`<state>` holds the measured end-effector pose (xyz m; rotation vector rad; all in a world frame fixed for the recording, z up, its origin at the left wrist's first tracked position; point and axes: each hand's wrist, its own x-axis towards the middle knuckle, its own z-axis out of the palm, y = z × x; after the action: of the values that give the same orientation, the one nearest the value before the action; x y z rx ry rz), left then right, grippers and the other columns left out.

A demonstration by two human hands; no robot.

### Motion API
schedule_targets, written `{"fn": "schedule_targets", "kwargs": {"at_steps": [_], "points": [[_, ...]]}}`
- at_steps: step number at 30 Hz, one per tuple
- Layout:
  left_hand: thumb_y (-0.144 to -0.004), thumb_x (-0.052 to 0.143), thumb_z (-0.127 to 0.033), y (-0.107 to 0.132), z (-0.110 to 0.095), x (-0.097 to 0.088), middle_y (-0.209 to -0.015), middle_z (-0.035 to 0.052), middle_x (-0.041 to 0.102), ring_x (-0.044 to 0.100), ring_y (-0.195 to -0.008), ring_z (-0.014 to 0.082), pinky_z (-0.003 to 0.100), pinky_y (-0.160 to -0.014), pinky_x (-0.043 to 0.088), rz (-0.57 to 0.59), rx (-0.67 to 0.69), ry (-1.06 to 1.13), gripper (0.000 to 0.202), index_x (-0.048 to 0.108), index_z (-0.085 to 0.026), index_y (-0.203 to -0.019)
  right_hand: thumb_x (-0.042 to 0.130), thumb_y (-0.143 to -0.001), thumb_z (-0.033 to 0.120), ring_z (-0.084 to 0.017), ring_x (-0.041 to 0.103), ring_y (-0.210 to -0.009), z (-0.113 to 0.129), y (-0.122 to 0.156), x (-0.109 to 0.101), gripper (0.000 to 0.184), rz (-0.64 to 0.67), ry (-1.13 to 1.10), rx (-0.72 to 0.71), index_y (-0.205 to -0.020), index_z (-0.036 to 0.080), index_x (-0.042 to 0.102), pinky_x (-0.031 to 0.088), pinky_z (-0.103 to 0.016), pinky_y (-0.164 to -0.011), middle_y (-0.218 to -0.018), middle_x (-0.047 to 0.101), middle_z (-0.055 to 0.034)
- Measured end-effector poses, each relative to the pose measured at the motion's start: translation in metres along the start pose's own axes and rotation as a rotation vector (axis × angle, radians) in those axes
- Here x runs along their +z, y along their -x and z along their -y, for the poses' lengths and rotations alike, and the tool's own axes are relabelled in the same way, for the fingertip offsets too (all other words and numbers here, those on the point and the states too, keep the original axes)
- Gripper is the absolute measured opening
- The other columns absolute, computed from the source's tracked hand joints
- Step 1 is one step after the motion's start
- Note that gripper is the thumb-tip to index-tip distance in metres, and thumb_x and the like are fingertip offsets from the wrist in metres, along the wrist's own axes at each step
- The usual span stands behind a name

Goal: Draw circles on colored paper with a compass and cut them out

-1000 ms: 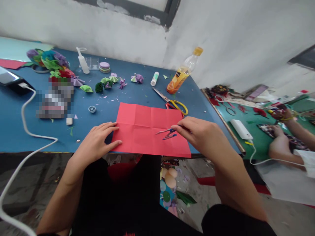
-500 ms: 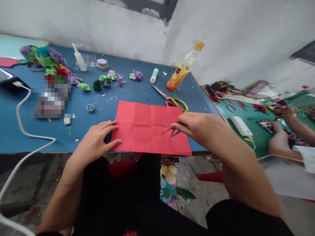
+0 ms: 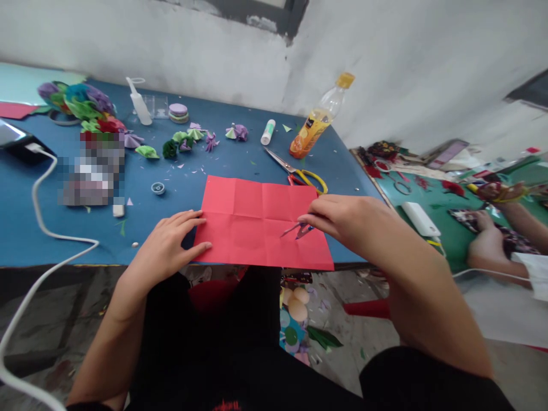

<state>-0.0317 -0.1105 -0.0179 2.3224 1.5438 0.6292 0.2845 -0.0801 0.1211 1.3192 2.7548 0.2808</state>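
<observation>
A sheet of red paper (image 3: 248,234), creased into a grid of rectangles, lies at the table's front edge, its near edge sticking out slightly over it. My left hand (image 3: 171,237) rests with fingers apart on the sheet's left edge, thumb and fingertips touching the paper. Over the right part of the sheet, my right hand (image 3: 338,220) is closed on a small drawing compass (image 3: 303,230). Its two thin legs are spread and point down to the left, while its top is hidden in my fingers. Beyond the paper lie scissors (image 3: 295,168) with yellow and red handles.
A juice bottle (image 3: 314,123) and a glue stick (image 3: 268,132) stand and lie behind the scissors. Folded paper flowers (image 3: 184,140) and scraps are scattered leftward. A white cable (image 3: 43,228) runs along the left. At right, another person's hands (image 3: 488,228) work at a green table (image 3: 449,200).
Both hands and the red paper stay almost in place; my right hand and the compass shift only very slightly. The person at right has moved a hand a little.
</observation>
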Motion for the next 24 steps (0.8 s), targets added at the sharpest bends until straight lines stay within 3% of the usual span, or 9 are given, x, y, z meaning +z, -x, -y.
{"fn": "schedule_targets", "kwargs": {"at_steps": [17, 24], "points": [[-0.088, 0.049, -0.058, 0.000, -0.001, 0.000, -0.138, 0.0115, 0.054, 0.048, -0.129, 0.0287, 0.049, -0.107, 0.037, -0.001, 0.006, 0.005, 0.052, 0.059, -0.019, -0.121, 0.044, -0.096, 0.037, -0.016, 0.057, -0.060, -0.010, -0.006, 0.010, 0.031, 0.038, -0.089, 0.136, -0.074, 0.019, 0.058, 0.033, -0.028, -0.053, -0.069, 0.064, -0.0039], [-0.088, 0.049, -0.059, 0.000, -0.001, -0.001, -0.138, 0.0114, 0.055, 0.048, -0.129, 0.0292, 0.049, -0.107, 0.038, -0.003, 0.002, 0.011, 0.053, 0.059, -0.020, -0.122, 0.045, -0.093, 0.032, -0.015, 0.060, -0.062, -0.012, -0.018, 0.019, 0.027, -0.058, -0.259, 0.054, -0.077, 0.019, 0.063, 0.040, -0.027, -0.058, -0.072, 0.069, -0.0027]]}}
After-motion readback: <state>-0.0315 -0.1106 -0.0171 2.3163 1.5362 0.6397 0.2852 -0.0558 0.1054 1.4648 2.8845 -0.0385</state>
